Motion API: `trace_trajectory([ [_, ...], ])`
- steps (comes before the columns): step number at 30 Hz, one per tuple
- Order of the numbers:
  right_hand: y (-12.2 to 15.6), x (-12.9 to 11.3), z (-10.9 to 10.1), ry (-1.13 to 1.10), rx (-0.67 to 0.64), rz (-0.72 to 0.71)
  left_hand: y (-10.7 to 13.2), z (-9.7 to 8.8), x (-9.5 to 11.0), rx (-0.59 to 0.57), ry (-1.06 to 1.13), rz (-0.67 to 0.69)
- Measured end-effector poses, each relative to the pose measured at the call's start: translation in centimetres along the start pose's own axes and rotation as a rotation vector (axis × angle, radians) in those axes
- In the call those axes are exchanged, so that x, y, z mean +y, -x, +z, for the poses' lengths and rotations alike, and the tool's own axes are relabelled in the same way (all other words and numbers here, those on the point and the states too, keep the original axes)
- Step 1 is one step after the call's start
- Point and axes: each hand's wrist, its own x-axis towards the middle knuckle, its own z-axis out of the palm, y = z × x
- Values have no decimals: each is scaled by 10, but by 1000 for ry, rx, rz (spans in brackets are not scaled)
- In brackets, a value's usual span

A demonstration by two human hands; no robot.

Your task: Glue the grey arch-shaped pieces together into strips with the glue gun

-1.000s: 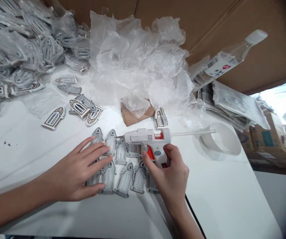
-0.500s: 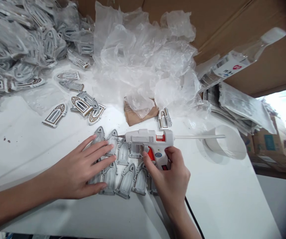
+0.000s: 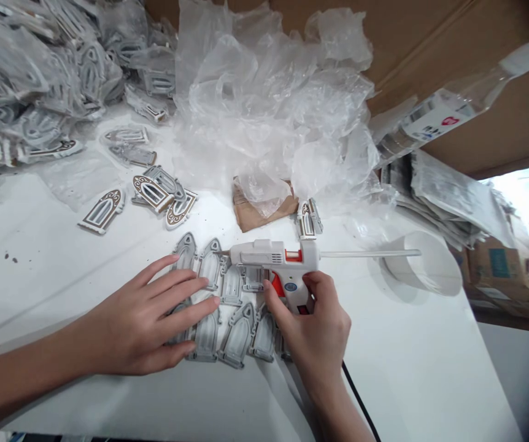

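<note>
My right hand grips a white hot glue gun by its handle, thumb by the red trigger. A clear glue stick juts from the gun's rear. Its nozzle points left, at the upper right side of a grey arched window piece; whether it touches I cannot tell. My left hand lies with fingers spread over the left end of two rows of these pieces, fingertips on some of them. In the lower row, another grey piece shows its back. Some pieces are partly hidden under my hands and the gun.
Bagged window pieces are heaped at the back left, near loose brown-and-white ones. Crumpled clear plastic bags fill the back. A plastic bottle and a white roll-shaped ring stand right. A black cord runs down.
The glue gun's nozzle has shifted slightly down along the arched piece's right side. My left hand stays spread over the pieces, and the whole view has moved a little.
</note>
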Motion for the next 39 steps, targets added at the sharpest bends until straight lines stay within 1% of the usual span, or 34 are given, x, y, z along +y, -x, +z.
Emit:
trace_trajectory([
  [5,0,-2,0,20,30,-36,0,0,-1,-11,-18,-23],
  [10,0,-2,0,21,51,-64,-1,-1,-2,-15,-25,-11],
  [19,0,-1,0,57,64,-55,1,1,-2,-11,-16,-21],
  [28,0,0,2,39,69,-61,0,-1,-5,-40,-32,-8],
  [31,-1,0,0,20,60,-29,0,-1,-5,-47,-33,-15],
  [35,-3,-1,-4,-57,9,53,1,-2,-5,-46,-44,-8],
  [39,-4,1,-7,-119,-23,137,1,-3,-5,-12,-34,-6],
])
